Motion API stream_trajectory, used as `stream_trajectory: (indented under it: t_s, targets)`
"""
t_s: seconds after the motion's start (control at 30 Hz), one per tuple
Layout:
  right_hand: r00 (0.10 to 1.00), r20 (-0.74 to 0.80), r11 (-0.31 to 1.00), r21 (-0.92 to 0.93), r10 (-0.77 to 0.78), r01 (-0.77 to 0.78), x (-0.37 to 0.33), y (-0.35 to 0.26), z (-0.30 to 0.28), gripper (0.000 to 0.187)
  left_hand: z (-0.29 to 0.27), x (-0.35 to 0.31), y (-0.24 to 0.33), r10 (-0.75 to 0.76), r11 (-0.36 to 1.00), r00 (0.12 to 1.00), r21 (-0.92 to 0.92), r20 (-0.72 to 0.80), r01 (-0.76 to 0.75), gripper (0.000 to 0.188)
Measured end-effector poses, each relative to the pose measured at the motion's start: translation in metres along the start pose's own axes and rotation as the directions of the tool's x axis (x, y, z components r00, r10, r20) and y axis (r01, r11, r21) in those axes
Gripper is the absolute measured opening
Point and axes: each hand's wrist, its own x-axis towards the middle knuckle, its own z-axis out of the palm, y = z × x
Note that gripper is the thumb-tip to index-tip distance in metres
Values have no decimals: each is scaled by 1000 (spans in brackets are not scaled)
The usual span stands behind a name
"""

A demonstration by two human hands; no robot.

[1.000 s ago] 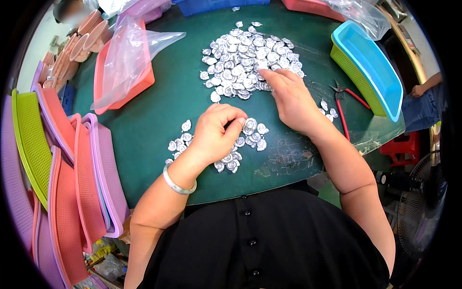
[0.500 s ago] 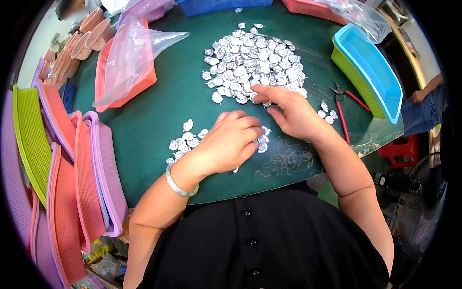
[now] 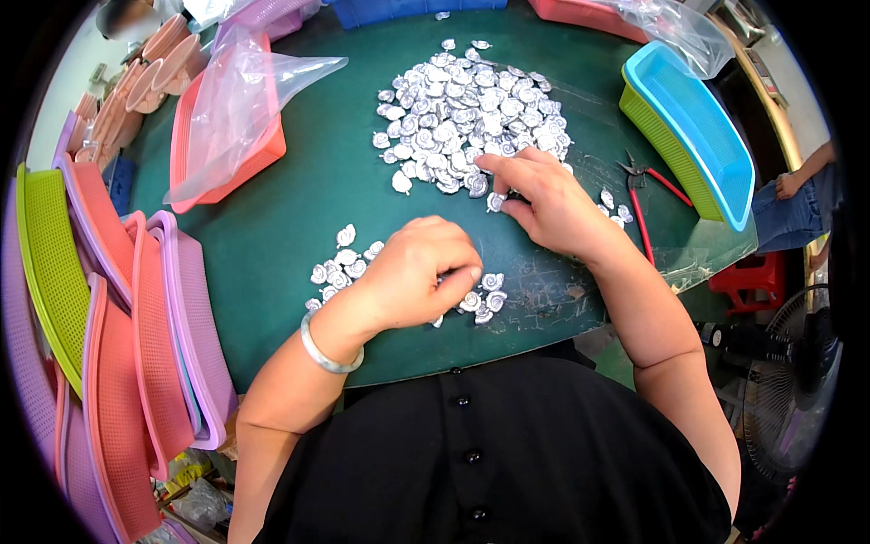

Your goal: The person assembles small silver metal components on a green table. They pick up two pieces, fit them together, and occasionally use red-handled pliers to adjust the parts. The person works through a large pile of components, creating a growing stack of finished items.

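A large heap of small silvery pieces with a swirl pattern lies on the green table. At the heap's near edge my right hand pinches one silvery swirl piece between thumb and fingers. My left hand is closed, knuckles up, low over the table; anything in its curled fingers is hidden. Left of it lies a loose group of the same pieces, partly behind the wrist. Just right of its thumb sits a smaller cluster of pieces.
Red-handled cutters lie at the right beside a few loose pieces. Beyond them stand nested blue and green baskets. A pink basket with a clear plastic bag stands back left. Stacked baskets crowd the left edge.
My left hand has drawn slightly left and its fingers have curled in, uncovering more of the small cluster. My right thumb and fingers have closed on a piece at the heap's edge.
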Motion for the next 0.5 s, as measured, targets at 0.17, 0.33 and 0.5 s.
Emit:
stream_trajectory:
  t_s: [0.17, 0.33, 0.5]
  targets:
    - [997, 80, 994, 107, -5, -4, 0, -7, -4, 55, -1, -1, -3, -118, 986, 964, 88, -240, 142, 3]
    - [991, 90, 994, 64, -99, 93, 0, -1, -3, 48, -2, -1, -4, -156, 979, 958, 88, -239, 181, 4]
    - [993, 71, 996, 26, -91, 89, 0, -1, 3, 42, 0, -1, -5, -149, 979, 954, 95, -259, 179, 4]
